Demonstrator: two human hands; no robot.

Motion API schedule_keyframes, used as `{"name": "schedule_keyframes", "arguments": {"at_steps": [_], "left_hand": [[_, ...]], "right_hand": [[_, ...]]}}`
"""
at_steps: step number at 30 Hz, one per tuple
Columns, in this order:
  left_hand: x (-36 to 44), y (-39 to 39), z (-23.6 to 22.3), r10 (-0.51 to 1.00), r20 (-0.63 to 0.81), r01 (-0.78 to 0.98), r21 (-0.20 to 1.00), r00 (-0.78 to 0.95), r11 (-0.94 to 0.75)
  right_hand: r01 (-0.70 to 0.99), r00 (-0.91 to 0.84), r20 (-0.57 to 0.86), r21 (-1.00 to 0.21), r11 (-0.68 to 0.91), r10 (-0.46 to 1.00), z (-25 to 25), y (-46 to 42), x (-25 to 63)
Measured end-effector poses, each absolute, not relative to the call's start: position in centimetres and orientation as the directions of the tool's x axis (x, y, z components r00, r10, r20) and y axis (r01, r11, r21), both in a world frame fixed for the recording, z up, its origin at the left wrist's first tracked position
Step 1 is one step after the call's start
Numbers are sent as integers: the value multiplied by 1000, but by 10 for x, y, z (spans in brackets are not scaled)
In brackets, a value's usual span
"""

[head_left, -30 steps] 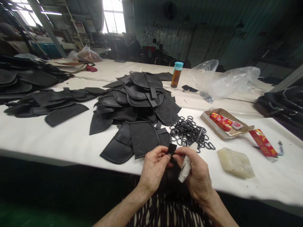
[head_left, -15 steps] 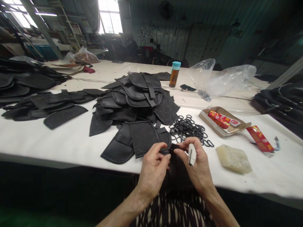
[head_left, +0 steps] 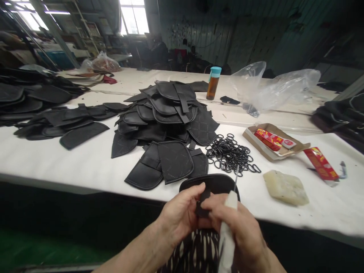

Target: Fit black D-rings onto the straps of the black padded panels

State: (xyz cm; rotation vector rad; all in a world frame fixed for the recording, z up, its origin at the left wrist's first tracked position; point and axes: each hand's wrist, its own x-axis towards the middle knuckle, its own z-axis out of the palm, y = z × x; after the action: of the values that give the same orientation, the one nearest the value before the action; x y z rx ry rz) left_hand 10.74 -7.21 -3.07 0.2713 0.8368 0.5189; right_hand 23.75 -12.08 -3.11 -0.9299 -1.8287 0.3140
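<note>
Left hand holding black flap; right hand clasping white-handled tool, also touching strap. Flap, between hands, looks mid-work; loose rings, heaped pieces beyond hands: done or waiting, can't tell.

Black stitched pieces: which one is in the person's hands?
The curved black piece at lower centre, in the left hand, touched by the right hand; the other black pieces lie piled on the white table.
</note>
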Motion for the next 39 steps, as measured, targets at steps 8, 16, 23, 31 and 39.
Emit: {"name": "schedule_keyframes", "arguments": {"at_steps": [8,16,23,31,39], "left_hand": [[116,-84,-30,724,-608,-325,648,325,689],[119,-85,-40,865,-328,-205,882,381,425],[121,-90,-46,881,-293,-353,834,370,425],[116,-87,-36,852,-238,-268,880,466,393],[118,-88,-28,850,-236,-206,907,472,366]], "right_hand": [[544,-298,707,-426,723,641,-41,-132,235],[505,211,507,-789,351,836,-56,-140,238],[577,228,430,-782,235,873,-39,-120,239],[584,203,350,-793,174,914,-42,-118,241],[569,177,278,-811,132,944,-36,-115,245]]}}
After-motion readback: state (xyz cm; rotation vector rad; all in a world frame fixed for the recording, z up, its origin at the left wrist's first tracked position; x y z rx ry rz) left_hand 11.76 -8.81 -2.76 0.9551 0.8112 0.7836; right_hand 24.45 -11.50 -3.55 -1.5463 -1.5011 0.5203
